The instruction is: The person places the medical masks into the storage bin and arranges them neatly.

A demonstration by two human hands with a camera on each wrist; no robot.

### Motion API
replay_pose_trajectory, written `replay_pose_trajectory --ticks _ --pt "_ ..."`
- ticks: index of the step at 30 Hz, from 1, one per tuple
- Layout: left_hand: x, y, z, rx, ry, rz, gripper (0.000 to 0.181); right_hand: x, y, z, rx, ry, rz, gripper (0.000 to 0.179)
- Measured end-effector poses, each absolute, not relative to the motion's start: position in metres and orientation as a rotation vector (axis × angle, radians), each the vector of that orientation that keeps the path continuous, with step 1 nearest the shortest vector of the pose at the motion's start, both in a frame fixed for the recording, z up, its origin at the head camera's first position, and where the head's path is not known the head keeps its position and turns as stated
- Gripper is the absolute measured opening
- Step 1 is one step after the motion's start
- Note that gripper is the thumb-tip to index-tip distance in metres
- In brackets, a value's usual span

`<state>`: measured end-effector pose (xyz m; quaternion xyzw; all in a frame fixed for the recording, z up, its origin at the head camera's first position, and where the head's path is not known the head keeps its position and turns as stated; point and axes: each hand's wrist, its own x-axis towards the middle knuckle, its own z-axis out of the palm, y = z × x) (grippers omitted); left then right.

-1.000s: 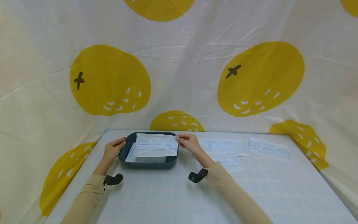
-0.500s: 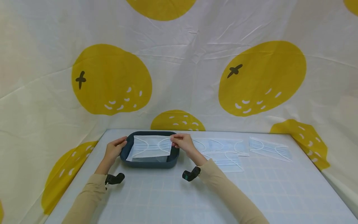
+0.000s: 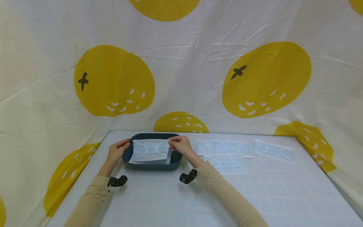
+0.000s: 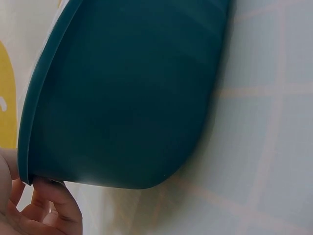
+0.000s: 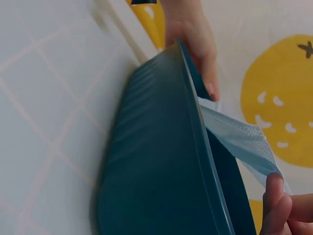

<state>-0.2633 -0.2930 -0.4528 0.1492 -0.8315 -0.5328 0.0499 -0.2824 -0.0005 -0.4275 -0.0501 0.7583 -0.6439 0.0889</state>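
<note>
A dark teal bin (image 3: 153, 167) with rounded corners stands near the table's back edge. My left hand (image 3: 114, 154) grips its left rim, the thumb over the edge and the fingers curled outside, as the left wrist view shows. Between thumb and fingers my right hand (image 3: 182, 146) pinches the right end of a pale blue face mask (image 3: 150, 149) with white ear loops. That mask hangs over the bin's opening, its left end low inside; in the right wrist view the mask (image 5: 239, 134) slopes down past the rim. Another mask lies beneath it in the bin, mostly covered.
Several face masks (image 3: 227, 165) lie overlapping on the table right of the bin. One more mask (image 3: 275, 151) lies apart farther right. A patterned curtain (image 3: 187, 78) hangs behind the table. Each wrist wears a small black camera (image 3: 188, 176).
My right hand has moved left and slightly down with the mask, bringing it over and lower into the bin. The left hand keeps its grip on the rim.
</note>
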Motion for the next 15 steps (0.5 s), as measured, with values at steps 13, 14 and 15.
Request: replay_pose_trajectory --ticks 13,14,15 --pt "-0.2639 -0.2925 -0.4536 0.474 -2.533 -1.655 0.043 -0.2827 -0.0044 -0.4327 -0.29 2.363 -1.803 0.021" --pt "-0.2638 -0.2925 -0.4535 0.469 -2.535 -1.657 0.043 -0.2827 -0.0047 -0.4336 -0.305 2.374 -1.8 0.02" --pt "-0.264 -0.2926 -0.4537 0.465 -2.537 -1.657 0.043 -0.2826 -0.005 -0.4346 -0.321 2.388 -1.795 0.019"
